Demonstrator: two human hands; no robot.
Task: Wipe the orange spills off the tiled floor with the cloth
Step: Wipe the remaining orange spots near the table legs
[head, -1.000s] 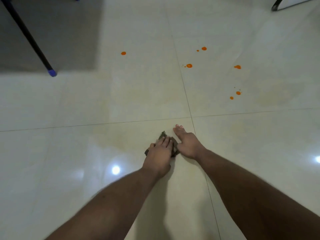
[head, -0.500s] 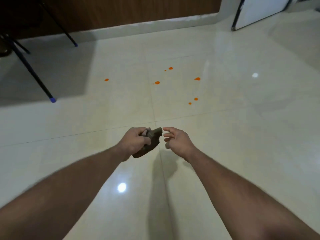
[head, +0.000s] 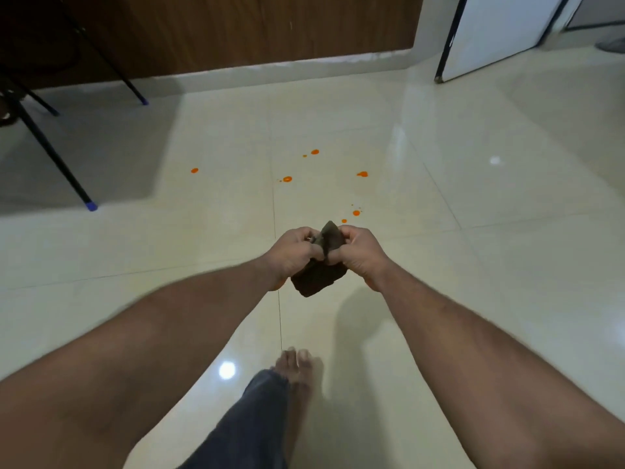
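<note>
- Foot (head: 297, 370), bare, on the floor (head: 473, 265) at 6 o'clock, with a dark trouser leg (head: 250, 424) above it; neither showed half a second ago.
- Left hand (head: 291, 255): fingers curled and clamped on the left side of the cloth (head: 319, 277), as in the earlier frame.
- Right hand (head: 360, 257): fingers now curled and pinching the cloth's right side. Half a second ago this hand was spread and just beside the cloth, not touching it.
- Cloth: dark brown, bunched, held between both hands in the air over the floor, near frame centre. A corner sticks up between the thumbs; the bulk hangs below the hands. One second ago it lay pressed on the tiles.
- Spills (head: 355, 213): orange drops on the floor, nearest pair just past the hands at 12 to 1 o'clock, others farther off toward 11 and 12 o'clock. Count and layout unchanged.
- Black leg (head: 50, 154) with blue tip at 10 o'clock.
- Wood panel (head: 253, 32) and skirting at 12 o'clock; white door (head: 497, 28) at 1 o'clock.
</note>
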